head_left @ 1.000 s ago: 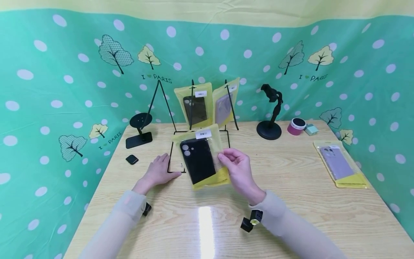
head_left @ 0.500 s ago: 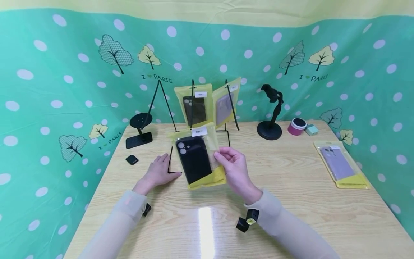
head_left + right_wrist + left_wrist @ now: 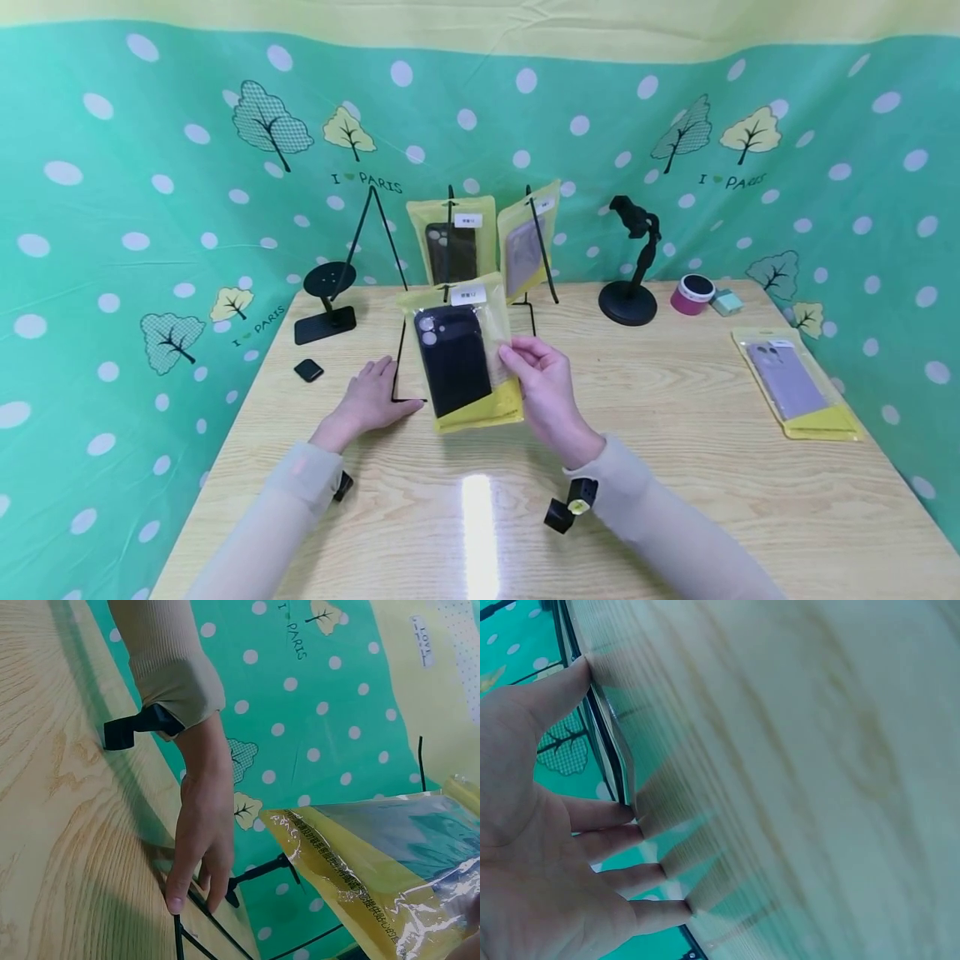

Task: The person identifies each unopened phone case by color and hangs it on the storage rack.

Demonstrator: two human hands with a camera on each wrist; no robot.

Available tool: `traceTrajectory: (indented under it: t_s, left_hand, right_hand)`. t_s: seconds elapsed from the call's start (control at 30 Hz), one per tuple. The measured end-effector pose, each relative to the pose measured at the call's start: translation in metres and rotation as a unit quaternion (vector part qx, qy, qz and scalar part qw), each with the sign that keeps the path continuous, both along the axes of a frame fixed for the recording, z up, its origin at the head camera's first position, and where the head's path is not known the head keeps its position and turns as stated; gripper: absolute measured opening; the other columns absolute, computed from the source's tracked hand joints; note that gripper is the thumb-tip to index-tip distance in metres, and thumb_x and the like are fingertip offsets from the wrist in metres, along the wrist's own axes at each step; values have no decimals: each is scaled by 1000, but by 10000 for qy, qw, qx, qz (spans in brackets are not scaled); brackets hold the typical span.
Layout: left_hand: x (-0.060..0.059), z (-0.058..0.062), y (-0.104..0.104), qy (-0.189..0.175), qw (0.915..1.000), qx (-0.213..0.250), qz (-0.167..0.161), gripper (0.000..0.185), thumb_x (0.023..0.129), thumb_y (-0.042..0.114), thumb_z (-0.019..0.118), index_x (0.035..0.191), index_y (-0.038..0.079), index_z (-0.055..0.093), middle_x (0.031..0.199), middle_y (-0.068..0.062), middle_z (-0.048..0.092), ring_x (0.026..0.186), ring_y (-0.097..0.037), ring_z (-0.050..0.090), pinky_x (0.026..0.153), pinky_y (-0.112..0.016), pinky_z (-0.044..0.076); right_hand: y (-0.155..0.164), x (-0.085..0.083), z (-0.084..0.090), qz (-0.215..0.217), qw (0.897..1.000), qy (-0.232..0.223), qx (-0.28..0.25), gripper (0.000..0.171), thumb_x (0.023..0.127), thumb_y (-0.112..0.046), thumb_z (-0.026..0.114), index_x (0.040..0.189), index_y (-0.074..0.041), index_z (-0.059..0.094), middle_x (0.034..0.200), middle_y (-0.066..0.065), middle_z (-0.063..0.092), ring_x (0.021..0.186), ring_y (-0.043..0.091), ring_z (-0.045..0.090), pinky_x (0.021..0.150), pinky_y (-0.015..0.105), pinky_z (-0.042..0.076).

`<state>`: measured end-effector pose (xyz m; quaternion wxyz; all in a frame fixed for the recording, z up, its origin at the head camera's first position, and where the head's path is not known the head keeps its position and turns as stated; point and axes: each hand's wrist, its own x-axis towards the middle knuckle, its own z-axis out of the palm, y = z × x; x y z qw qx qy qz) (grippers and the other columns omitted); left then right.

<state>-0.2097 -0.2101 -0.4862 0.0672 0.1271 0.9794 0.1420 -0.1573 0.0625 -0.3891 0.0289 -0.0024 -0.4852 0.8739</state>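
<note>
My right hand (image 3: 542,377) pinches the right edge of a yellow packet with a black phone case (image 3: 459,353) inside, held tilted above the table. The same packet (image 3: 390,862) fills the lower right of the right wrist view. My left hand (image 3: 371,398) lies flat on the table, fingers straight, pressing on the base bar of a black wire display stand (image 3: 408,350). In the left wrist view the fingers (image 3: 600,847) rest against that black bar (image 3: 615,757). On the stand's far side hang two more yellow packets (image 3: 453,246), one with a dark case, one with a pale case (image 3: 525,246).
A wooden table (image 3: 675,467) with a green dotted cloth behind. A black round-plate holder (image 3: 326,304) and a small black square (image 3: 308,370) sit at left. A black phone holder (image 3: 632,262), pink tape roll (image 3: 690,293) and another purple-case packet (image 3: 797,385) lie at right.
The right hand has carried the black-case packet up and slightly left, toward the stand. The left hand has stayed on the stand's base.
</note>
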Motion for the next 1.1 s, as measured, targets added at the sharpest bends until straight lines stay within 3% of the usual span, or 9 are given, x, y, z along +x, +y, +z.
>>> traceTrajectory:
  t_s: [0.2,0.37,0.73,0.97,1.1]
  left_hand:
    - [-1,2,1,53,10000,74,-26,94,83,55,65,142,-11,33,147,-29,29,131,-52,24,101,-65,23]
    - [-1,4,1,80,9999,99,-56,92,84,53,66,141,-12,34,146,-30,30,131,-53,25,101,-65,24]
    - [-2,2,-1,77,9999,5,-91,92,84,54,65,141,-12,35,145,-30,30,131,-53,25,100,-64,25]
    - [-1,0,-1,6,10000,7,-57,93,85,55,64,142,-11,33,147,-29,28,132,-52,24,102,-63,24]
    - [-1,1,0,-6,10000,27,-24,93,84,55,64,143,-11,32,148,-28,28,133,-51,23,102,-63,23]
  right_hand:
    - [-2,-20,1,-263,9988,-140,380,9,85,5,67,92,-1,66,84,9,66,77,15,63,74,26,52]
    - [-4,-39,2,-454,9975,3,540,9,85,4,68,93,0,66,85,9,66,79,15,63,77,26,51]
    - [-19,-68,0,-878,9913,194,957,12,86,3,68,97,5,66,87,10,67,79,13,63,73,24,50]
    - [-25,-79,-7,-1160,9762,152,1826,15,87,-4,69,100,4,67,89,11,70,79,15,65,64,22,49]
    - [-26,-84,-10,-1200,9716,187,2032,15,88,-5,69,100,3,67,91,13,70,83,19,66,68,25,51]
